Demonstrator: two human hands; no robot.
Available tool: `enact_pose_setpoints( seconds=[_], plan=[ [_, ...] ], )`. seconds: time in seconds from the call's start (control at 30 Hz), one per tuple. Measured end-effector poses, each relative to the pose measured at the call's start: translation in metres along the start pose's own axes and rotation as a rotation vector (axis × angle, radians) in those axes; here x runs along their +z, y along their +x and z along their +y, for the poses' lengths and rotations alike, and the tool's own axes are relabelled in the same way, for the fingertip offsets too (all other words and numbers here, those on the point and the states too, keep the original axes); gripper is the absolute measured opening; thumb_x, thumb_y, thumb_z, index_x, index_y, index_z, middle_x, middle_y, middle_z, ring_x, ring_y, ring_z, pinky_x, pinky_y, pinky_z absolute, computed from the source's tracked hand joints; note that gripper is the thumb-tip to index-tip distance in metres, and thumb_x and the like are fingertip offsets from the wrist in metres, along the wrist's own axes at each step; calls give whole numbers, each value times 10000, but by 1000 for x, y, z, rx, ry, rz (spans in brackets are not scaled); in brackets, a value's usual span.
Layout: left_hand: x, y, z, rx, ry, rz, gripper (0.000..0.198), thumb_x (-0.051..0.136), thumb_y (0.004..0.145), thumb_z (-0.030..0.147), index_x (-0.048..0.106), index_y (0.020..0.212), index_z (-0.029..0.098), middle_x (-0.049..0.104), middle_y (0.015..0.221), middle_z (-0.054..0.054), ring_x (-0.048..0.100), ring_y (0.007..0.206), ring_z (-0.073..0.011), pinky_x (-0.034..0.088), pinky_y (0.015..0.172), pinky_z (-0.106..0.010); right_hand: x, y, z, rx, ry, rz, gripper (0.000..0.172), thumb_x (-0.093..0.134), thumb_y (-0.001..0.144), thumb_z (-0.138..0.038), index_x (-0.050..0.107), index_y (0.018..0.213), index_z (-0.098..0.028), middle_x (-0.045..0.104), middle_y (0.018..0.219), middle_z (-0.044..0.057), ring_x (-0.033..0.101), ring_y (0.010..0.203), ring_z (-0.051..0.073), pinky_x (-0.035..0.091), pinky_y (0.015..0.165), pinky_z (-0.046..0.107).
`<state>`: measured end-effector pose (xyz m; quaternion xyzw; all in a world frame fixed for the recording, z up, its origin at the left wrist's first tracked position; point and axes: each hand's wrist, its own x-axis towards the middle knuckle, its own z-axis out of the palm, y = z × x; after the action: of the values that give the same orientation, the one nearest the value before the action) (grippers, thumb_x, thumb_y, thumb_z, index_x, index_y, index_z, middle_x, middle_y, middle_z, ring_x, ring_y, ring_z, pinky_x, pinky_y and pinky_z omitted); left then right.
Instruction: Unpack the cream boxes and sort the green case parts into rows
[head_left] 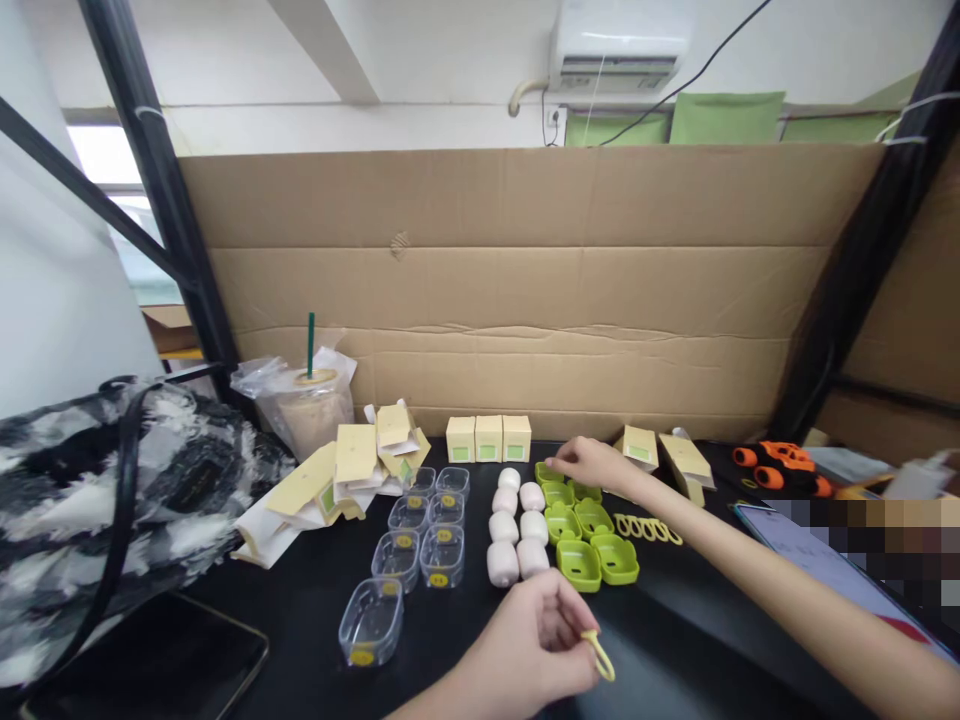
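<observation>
My left hand (pixel 529 640) is closed, pinching a small pale yellow loop (pixel 600 657) between thumb and fingers, low over the front of the black table. My right hand (pixel 589 462) reaches to the back of the group of green cases, its fingertips closed on the rim of the farthest green case (pixel 544 473); part of that case is hidden. Nearer green cases (pixel 579 565) lie open side by side in two columns. Several more yellow loops (pixel 649 528) lie in a row under my right forearm. Left of the cases stand two columns of white, rounded pieces (pixel 504 527).
Several clear plastic tubs (pixel 371 622) with yellow stickers stand left of centre. Small cream boxes (pixel 489 438) line the back; opened cartons (pixel 356 455) lie beside a bagged drink (pixel 307 405). A tablet (pixel 142 660), fluffy bag (pixel 172 470), orange toy car (pixel 784 465) and phone (pixel 817 560) flank the area.
</observation>
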<state>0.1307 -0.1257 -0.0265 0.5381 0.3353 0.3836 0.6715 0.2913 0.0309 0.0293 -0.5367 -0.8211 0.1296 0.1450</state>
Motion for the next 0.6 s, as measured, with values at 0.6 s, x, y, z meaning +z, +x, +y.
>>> enact_pose_setpoints(
  seconds=[0.6],
  plan=[
    [-1, 5, 2, -2, -117, 89, 637, 813, 505, 520, 320, 754, 204, 610, 592, 66, 546, 445, -49, 444, 480, -185, 14, -144, -41, -545, 342, -93, 171, 612, 828, -148, 603, 983, -219, 647, 962, 14, 610, 896, 133, 494, 790, 241]
  ],
)
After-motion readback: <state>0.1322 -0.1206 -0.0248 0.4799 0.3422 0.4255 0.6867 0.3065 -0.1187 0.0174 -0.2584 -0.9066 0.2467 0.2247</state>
